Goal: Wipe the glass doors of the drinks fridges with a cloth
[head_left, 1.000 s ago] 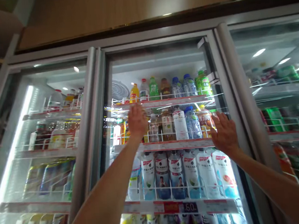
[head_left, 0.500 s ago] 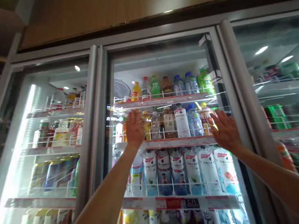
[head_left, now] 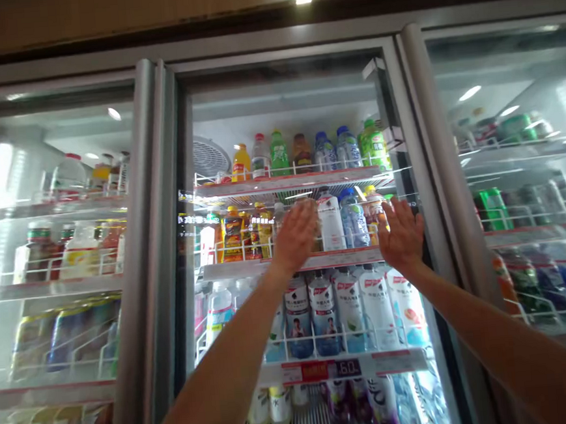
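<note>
My left hand (head_left: 296, 234) is raised with fingers stretched out in front of the middle glass fridge door, hiding part of the second shelf's bottles. Level with it, near the door's right side, my right hand (head_left: 402, 232) is spread flat and holds nothing. Whether either palm touches the glass, I cannot tell. Between the hands show a white bottle (head_left: 331, 221) and a blue-capped bottle (head_left: 354, 221). Below them stands a row of white-labelled bottles (head_left: 325, 313) behind a wire rail.
A metal upright (head_left: 139, 249) separates the middle door from the left one; another upright (head_left: 451, 192) stands at the right. More drinks fill the side cabinets, including cans (head_left: 70, 336) on the left. A price strip (head_left: 319, 370) runs along the third shelf.
My left hand has moved right across the door, closer to my right hand, uncovering orange bottles. My right hand stays near the door's right side. The view has shifted, with the fridge appearing further left.
</note>
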`<move>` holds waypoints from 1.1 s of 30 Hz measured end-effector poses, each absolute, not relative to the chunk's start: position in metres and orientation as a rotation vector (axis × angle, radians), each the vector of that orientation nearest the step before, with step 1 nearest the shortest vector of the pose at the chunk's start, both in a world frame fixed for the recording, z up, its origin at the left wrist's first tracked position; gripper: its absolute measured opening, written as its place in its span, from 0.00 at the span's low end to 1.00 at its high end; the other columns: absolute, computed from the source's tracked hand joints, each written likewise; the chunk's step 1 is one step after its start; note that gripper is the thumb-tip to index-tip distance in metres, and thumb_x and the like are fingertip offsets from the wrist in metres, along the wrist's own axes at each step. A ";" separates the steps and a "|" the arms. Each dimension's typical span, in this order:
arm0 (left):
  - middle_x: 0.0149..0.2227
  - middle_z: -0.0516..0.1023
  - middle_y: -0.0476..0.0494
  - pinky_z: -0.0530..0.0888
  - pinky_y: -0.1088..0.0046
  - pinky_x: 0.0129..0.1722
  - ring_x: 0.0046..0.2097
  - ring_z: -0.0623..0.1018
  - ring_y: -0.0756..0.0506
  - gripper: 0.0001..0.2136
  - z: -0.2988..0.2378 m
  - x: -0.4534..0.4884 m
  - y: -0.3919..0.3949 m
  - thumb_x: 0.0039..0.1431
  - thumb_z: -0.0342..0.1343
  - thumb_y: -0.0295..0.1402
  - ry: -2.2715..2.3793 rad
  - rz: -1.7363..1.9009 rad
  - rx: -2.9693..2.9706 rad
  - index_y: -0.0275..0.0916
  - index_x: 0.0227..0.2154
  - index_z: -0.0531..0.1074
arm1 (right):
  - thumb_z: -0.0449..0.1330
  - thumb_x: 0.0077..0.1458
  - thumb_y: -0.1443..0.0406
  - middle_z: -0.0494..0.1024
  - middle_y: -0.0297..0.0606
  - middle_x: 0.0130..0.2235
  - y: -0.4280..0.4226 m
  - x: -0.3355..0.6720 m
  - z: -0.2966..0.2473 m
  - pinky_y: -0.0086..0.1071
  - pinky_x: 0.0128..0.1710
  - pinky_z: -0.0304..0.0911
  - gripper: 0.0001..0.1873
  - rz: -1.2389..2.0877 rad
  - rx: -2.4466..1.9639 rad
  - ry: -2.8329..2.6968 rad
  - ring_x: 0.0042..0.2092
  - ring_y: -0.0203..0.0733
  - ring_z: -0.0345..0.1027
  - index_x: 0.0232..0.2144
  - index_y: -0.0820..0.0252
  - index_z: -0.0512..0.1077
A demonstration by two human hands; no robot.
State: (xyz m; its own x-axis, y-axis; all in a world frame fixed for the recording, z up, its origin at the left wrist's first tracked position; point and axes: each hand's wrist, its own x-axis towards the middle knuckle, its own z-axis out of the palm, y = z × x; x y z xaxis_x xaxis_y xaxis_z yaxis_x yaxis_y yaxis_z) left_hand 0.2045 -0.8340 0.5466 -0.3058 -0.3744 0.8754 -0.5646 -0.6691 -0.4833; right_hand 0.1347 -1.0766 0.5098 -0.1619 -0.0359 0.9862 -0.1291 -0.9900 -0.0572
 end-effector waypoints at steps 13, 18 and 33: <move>0.58 0.66 0.56 0.60 0.72 0.62 0.63 0.57 0.52 0.13 0.525 0.199 -0.861 0.61 0.47 0.35 -1.321 2.167 1.717 0.48 0.48 0.67 | 0.44 0.59 0.61 0.61 0.45 0.60 -1.079 0.130 0.507 0.50 0.59 0.44 0.24 2.299 1.980 -0.189 0.63 0.49 0.49 0.57 0.59 0.61; 0.62 0.58 0.32 0.55 0.48 0.62 0.66 0.48 0.40 0.18 0.548 0.222 -0.771 0.63 0.40 0.29 -0.896 2.133 1.640 0.32 0.54 0.61 | 0.44 0.60 0.60 0.60 0.44 0.61 -1.083 0.126 0.503 0.51 0.59 0.45 0.24 2.272 2.013 -0.155 0.63 0.50 0.49 0.57 0.59 0.61; 0.62 0.59 0.35 0.56 0.48 0.61 0.66 0.50 0.41 0.19 0.531 0.215 -0.772 0.63 0.38 0.32 -0.890 2.075 1.769 0.36 0.54 0.62 | 0.44 0.60 0.61 0.60 0.47 0.61 -1.080 0.121 0.504 0.52 0.58 0.45 0.24 2.244 2.054 -0.140 0.63 0.51 0.49 0.56 0.61 0.62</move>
